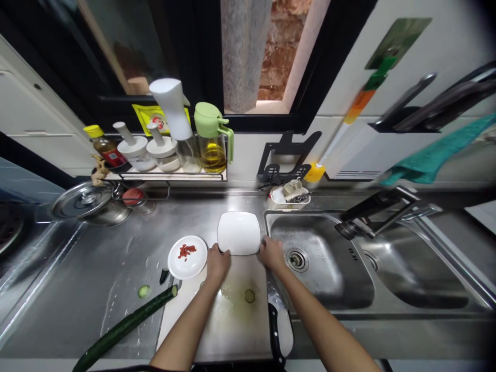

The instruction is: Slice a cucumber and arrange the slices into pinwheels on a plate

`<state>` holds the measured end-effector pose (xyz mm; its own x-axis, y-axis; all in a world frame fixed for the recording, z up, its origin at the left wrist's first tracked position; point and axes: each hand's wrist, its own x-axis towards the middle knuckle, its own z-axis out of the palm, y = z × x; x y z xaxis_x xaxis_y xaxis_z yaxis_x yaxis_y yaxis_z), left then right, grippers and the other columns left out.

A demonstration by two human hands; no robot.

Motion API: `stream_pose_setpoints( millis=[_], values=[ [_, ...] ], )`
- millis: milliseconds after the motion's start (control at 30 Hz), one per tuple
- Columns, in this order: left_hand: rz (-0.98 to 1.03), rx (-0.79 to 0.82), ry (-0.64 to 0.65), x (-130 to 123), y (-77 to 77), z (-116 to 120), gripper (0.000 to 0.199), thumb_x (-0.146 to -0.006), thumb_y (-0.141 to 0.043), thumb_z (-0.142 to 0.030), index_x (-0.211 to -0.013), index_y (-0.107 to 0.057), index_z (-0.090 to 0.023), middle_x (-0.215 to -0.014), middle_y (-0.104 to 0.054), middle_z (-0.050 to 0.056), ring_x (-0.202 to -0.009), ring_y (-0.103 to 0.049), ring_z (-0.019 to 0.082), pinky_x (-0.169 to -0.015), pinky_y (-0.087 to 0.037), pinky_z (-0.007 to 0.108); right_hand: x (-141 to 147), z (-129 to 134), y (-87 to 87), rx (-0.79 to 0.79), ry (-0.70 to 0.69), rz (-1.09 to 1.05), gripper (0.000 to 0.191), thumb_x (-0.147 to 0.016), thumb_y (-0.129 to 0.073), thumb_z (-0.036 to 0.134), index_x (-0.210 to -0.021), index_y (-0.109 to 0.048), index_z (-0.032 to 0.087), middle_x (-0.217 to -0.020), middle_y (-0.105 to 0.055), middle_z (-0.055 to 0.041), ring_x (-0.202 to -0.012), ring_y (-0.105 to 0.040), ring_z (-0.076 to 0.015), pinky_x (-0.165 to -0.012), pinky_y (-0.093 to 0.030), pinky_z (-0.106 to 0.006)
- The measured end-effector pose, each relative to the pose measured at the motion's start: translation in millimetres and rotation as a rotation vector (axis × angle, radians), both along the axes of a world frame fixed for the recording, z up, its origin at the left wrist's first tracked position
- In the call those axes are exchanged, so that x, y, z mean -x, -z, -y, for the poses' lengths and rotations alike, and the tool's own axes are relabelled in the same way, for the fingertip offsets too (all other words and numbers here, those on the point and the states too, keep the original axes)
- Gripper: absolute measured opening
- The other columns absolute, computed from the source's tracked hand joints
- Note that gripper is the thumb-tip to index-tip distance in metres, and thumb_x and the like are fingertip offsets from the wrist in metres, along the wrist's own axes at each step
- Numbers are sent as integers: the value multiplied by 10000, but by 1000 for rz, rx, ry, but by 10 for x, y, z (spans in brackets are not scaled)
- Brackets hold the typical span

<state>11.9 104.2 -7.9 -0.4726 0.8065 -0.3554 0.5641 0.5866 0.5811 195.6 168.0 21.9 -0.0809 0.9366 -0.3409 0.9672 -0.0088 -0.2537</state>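
A white rectangular plate with rounded corners lies at the back of the cutting board. My left hand has its fingers closed at the plate's front left corner, and my right hand grips its right side near the front. A thin cucumber slice rests on the wet board. To the left stands a round white plate with small red pieces. A long cucumber with a cut end reaches the board's left edge. A black-handled knife lies along the right edge.
A double sink with a black faucet is on the right. Behind the counter, a rack holds jars and an oil bottle. A lidded pot stands at the back left. A sponge tray sits behind the sink.
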Motion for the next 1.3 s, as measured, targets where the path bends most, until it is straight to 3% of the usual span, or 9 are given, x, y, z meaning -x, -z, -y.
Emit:
stream_pose_setpoints(
  millis=[133,267,500,733,1000,1300],
  values=[
    [-27,0,-11,-22,39,-55,357,-783,-550,-282,-1071,-564,-71,-1057,-634,188,-1019,-587,251,-866,-402,323,63,-117,116,42,25,-15,314,-819,-408,155,-1070,-595,154,-1069,-616,-113,-1055,-469,-248,-791,-339,-317],
    [-46,7,-34,-51,44,-62,359,-797,-537,-263,-1094,-542,-60,-1071,-623,200,-1028,-583,257,-850,-403,328,87,-132,124,60,36,-26,336,-813,-406,172,-1089,-596,163,-1084,-615,-104,-1097,-447,-265,-789,-356,-325],
    [-47,-11,-35,-47,-103,-22,319,-803,-541,-266,-1063,-545,-80,-1055,-620,185,-998,-589,253,-828,-407,333,56,-135,41,73,36,-62,315,-801,-457,263,-1051,-615,154,-1023,-624,-94,-1091,-441,-274,-785,-365,-327],
    [-33,-58,-25,-8,-232,453,292,-796,-538,-294,-1024,-559,-113,-941,-635,128,-890,-599,242,-765,-426,333,-6,297,-112,23,29,-136,403,-778,-510,307,-1159,-572,190,-1069,-606,-81,-1103,-427,-268,-828,-349,-342],
    [73,-116,-28,-52,-119,1098,287,-793,-507,-303,-1018,-550,-129,-919,-623,109,-852,-597,239,-762,-445,348,-95,877,-17,11,-4,-168,398,-760,-520,272,-1144,-576,186,-1044,-614,-83,-1100,-440,-273,-809,-362,-331],
    [72,-134,-12,-80,-72,1331,214,-798,-489,-289,-957,-542,-157,-828,-604,80,-758,-585,219,-730,-447,342,-99,1113,1,27,-25,-148,351,-761,-517,238,-1101,-579,175,-1003,-623,-82,-1076,-463,-272,-809,-377,-336]
  ],
)
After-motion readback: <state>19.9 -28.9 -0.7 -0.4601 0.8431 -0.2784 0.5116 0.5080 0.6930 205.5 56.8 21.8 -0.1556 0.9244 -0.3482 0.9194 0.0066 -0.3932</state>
